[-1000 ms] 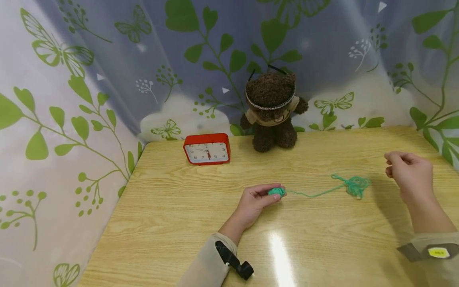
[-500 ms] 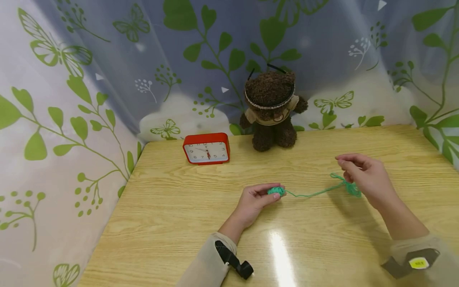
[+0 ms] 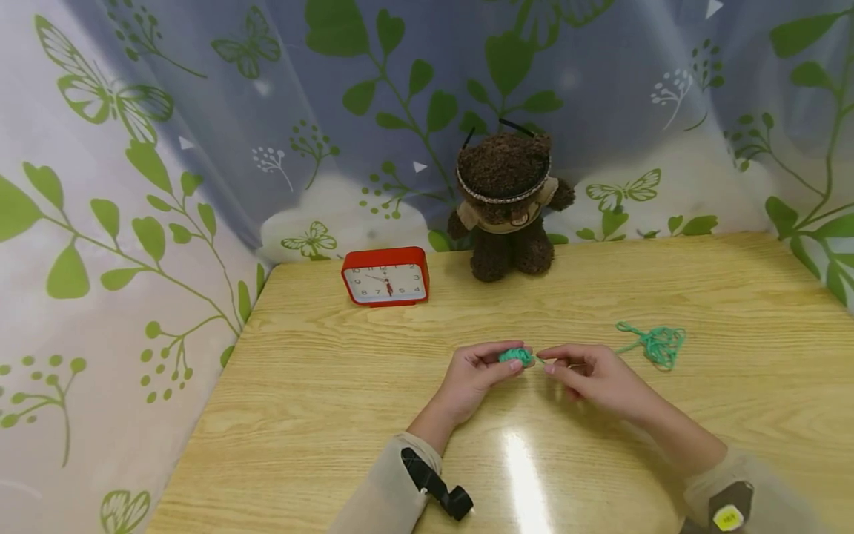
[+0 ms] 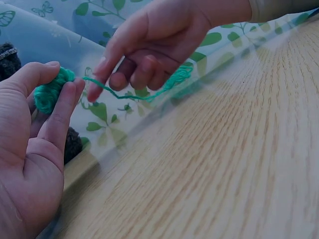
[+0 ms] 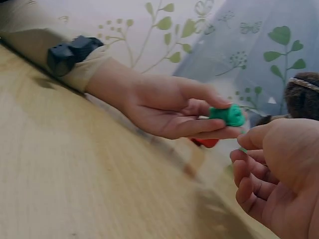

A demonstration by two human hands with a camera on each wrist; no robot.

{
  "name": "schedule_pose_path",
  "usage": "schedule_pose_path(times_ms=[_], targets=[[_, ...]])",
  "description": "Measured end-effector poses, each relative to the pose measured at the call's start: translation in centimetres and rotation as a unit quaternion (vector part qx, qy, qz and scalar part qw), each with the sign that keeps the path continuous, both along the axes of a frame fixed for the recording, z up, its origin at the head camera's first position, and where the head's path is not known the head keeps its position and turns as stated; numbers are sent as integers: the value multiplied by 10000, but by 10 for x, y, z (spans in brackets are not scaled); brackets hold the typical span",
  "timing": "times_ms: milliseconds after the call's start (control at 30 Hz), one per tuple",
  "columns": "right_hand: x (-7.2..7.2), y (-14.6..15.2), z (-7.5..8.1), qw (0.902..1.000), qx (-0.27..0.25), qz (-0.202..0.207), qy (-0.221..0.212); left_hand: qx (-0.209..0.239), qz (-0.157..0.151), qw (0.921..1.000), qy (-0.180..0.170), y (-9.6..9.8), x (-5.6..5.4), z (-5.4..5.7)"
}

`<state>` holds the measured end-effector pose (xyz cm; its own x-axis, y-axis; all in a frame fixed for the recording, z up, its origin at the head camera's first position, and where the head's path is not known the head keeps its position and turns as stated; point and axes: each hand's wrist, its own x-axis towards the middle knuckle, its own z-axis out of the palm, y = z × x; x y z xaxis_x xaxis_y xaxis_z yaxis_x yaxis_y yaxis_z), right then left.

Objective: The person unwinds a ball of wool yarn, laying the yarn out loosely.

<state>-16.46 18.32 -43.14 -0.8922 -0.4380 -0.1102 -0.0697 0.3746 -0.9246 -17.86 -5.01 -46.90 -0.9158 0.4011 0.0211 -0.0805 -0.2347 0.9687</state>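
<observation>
A small wound ball of green yarn (image 3: 514, 357) is held between the thumb and fingers of my left hand (image 3: 467, 378), just above the table. From its right end a thin strand (image 4: 117, 95) leads away. My right hand (image 3: 603, 380) is close beside the ball, thumb and index finger around that strand; its other fingers are bent in the right wrist view. Farther right on the table lies a loose tangle of the same yarn (image 3: 663, 346), joined to the strand. Part of the strand is hidden behind my right hand in the head view.
A red alarm clock (image 3: 387, 277) stands at the back left of the wooden table (image 3: 300, 415). Right of it a brown plush toy (image 3: 510, 200) with a headband sits against the patterned curtain (image 3: 400, 44). Both wrists wear dark straps.
My right hand has come left from the table's right side, past the tangle, to the strand beside the ball. My left hand has kept its hold and place.
</observation>
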Motion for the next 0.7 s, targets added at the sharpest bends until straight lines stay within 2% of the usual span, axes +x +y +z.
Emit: schedule_pose_path(times_ms=[167, 400, 700], targets=[[2, -4, -3, 9999, 39, 104, 117, 53, -49, 9999, 100, -1, 0, 0], [1, 1, 5, 9977, -254, -440, 448, 67, -60, 9999, 61, -1, 0, 1], [4, 1, 11, 9904, -526, -793, 1006, -182, -63, 9998, 62, 0, 0, 1]])
